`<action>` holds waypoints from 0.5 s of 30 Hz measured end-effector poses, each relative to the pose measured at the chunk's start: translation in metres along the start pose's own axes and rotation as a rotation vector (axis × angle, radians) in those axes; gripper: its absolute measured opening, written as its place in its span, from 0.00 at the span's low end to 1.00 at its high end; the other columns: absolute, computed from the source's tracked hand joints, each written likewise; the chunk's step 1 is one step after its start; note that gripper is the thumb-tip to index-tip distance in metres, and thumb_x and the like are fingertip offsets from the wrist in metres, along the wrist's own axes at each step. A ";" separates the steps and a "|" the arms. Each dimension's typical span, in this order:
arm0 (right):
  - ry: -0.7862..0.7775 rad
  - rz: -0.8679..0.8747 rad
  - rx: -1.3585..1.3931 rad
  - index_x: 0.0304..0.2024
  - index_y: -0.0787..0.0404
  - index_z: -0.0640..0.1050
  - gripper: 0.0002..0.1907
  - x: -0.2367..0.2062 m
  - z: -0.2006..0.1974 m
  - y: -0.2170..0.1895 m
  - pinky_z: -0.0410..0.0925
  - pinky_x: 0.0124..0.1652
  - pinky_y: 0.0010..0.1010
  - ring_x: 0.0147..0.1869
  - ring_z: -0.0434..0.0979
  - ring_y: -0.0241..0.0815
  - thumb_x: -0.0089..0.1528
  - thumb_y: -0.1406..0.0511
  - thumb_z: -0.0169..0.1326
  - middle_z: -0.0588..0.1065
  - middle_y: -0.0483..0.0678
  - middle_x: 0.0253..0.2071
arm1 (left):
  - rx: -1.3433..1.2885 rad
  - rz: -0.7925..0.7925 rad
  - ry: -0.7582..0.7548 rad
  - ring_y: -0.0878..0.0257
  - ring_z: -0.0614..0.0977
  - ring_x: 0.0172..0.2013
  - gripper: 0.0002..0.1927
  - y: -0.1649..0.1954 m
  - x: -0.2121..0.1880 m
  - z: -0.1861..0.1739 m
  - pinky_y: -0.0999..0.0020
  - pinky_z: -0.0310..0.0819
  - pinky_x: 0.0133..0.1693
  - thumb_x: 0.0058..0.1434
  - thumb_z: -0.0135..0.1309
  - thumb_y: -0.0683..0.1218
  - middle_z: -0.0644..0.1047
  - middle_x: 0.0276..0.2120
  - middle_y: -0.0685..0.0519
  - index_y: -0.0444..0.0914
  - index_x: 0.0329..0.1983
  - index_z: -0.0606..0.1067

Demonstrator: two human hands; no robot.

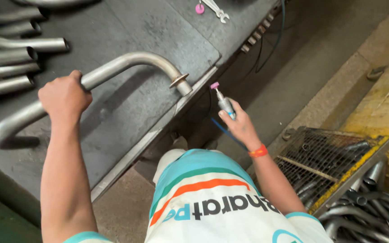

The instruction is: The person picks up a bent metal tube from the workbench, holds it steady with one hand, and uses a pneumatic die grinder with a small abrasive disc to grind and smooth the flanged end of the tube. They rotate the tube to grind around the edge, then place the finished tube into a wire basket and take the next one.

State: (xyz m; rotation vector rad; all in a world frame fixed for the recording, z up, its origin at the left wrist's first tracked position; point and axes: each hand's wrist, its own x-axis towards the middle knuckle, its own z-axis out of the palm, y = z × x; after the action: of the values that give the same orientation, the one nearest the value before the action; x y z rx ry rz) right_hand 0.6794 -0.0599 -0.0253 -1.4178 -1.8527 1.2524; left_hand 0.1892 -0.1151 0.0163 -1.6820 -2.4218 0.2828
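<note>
My left hand (65,95) grips a long bent steel pipe (127,63) around its middle and holds it over the dark metal workbench (127,117). The pipe's flanged end (181,83) points toward the bench edge. My right hand (238,123) holds a small handheld grinder (223,102) with a pink grinding tip (214,85), a blue hose trailing from it. The pink tip sits just right of the flanged pipe end, a short gap apart.
Several straight and bent pipes (10,54) lie at the bench's left. A wrench (217,10) and a pink disc (199,8) rest at the top of the bench. A wire mesh crate (338,157) with bent pipes (365,211) stands on the floor at right.
</note>
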 end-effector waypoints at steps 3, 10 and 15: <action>-0.016 0.118 -0.165 0.69 0.56 0.67 0.34 -0.008 0.007 -0.009 0.72 0.43 0.42 0.43 0.83 0.57 0.63 0.52 0.55 0.80 0.60 0.41 | 0.020 0.019 0.002 0.48 0.84 0.30 0.07 0.006 0.007 0.011 0.55 0.73 0.27 0.52 0.59 0.46 0.81 0.29 0.48 0.46 0.35 0.79; -0.013 -0.041 -0.265 0.71 0.57 0.64 0.34 -0.020 0.037 -0.027 0.71 0.44 0.48 0.47 0.80 0.66 0.65 0.54 0.54 0.79 0.62 0.46 | 0.036 0.005 -0.017 0.48 0.84 0.31 0.11 0.005 0.013 0.020 0.56 0.73 0.27 0.50 0.58 0.45 0.82 0.29 0.49 0.47 0.38 0.80; -0.065 0.026 -0.407 0.72 0.52 0.63 0.32 -0.017 0.048 -0.020 0.70 0.40 0.53 0.41 0.78 0.66 0.67 0.55 0.51 0.78 0.60 0.42 | 0.054 0.005 -0.023 0.48 0.84 0.32 0.12 0.006 0.021 0.020 0.57 0.73 0.28 0.50 0.58 0.46 0.82 0.30 0.48 0.48 0.39 0.81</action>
State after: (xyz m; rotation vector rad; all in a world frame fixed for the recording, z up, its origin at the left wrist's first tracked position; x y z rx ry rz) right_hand 0.6370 -0.0944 -0.0270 -1.6247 -2.2319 0.9767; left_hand 0.1823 -0.0948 -0.0034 -1.6712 -2.4040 0.3665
